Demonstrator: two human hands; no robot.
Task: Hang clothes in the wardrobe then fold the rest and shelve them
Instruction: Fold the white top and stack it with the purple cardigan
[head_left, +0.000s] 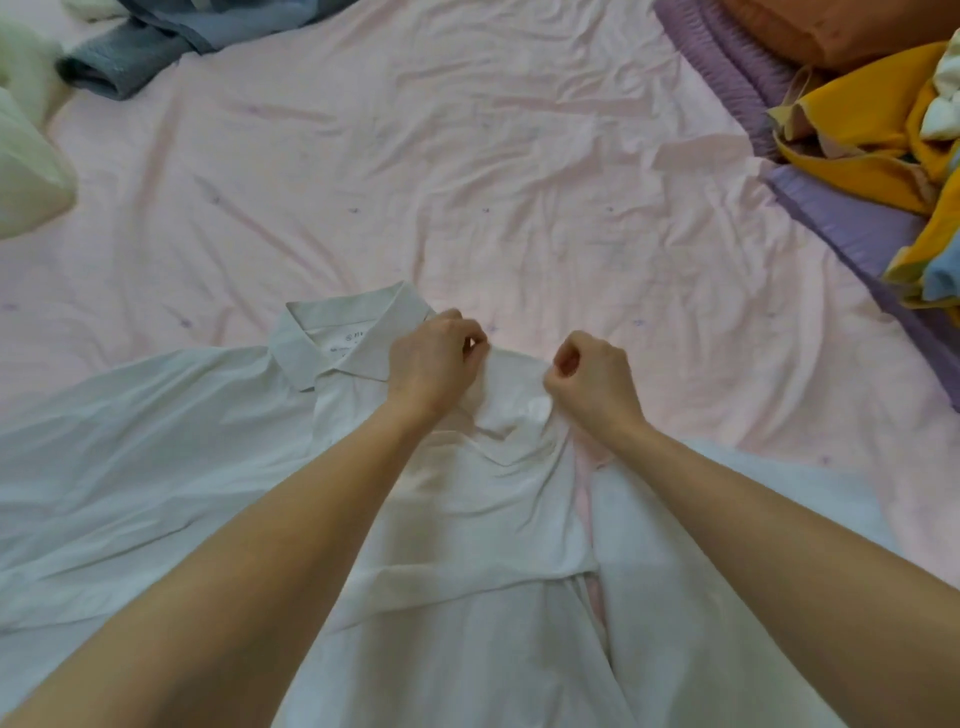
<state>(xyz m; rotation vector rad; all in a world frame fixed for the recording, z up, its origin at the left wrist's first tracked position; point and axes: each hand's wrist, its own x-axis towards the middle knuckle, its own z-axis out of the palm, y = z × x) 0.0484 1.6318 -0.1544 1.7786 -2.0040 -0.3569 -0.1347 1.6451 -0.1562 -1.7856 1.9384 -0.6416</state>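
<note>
A white collared shirt (156, 441) lies spread, front up and unbuttoned, on the pink bedsheet (467, 182). Its collar (332, 338) points away from me, left of centre. My left hand (434, 358) pinches the shirt's upper front edge just right of the collar. My right hand (592, 379) has its fingers curled round the same fold of white cloth, a hand's width to the right. The cloth bunches between the two hands. A strip of pink sheet shows through the open front below my right wrist.
Grey-blue garments (150, 47) lie at the far left of the bed, with pale cream cloth (26, 156) at the left edge. A yellow garment pile (883, 130) sits on purple bedding (841, 228) at the right, below an orange pillow (810, 26).
</note>
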